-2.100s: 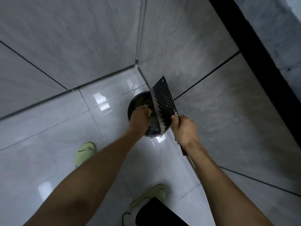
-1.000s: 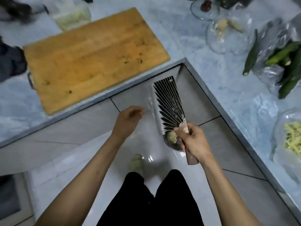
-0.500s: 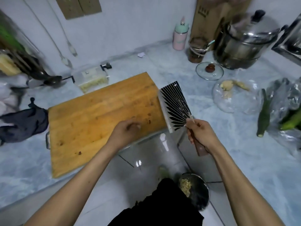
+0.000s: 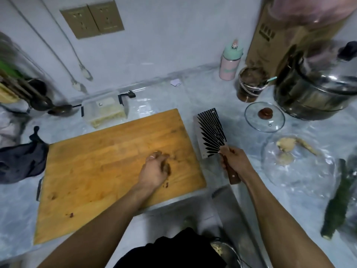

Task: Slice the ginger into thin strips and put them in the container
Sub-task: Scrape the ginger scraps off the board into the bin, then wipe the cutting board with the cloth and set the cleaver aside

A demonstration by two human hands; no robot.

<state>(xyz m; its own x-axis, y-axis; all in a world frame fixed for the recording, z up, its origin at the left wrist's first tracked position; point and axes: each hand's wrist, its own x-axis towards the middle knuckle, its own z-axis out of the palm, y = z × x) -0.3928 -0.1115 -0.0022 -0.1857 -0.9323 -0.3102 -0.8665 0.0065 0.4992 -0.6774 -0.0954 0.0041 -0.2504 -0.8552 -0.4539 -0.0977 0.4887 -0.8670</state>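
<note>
A wooden cutting board lies on the marble counter. My left hand hovers over its right part, fingers loosely curled and holding nothing. My right hand grips the wooden handle of a cleaver, whose black-and-silver patterned blade points away from me just right of the board. Pieces of peeled ginger sit in a clear glass bowl at the right. A clear plastic container with pale strips inside stands behind the board.
A glass lid, a steel pot, a jar and a pink bottle crowd the back right. A cucumber lies at the right edge. A dark cloth lies left. A bin with scraps stands on the floor below.
My view rose from the floor bin to the counter. My left hand left the bin and moved over the board. The cleaver came up beside the board's right edge.
</note>
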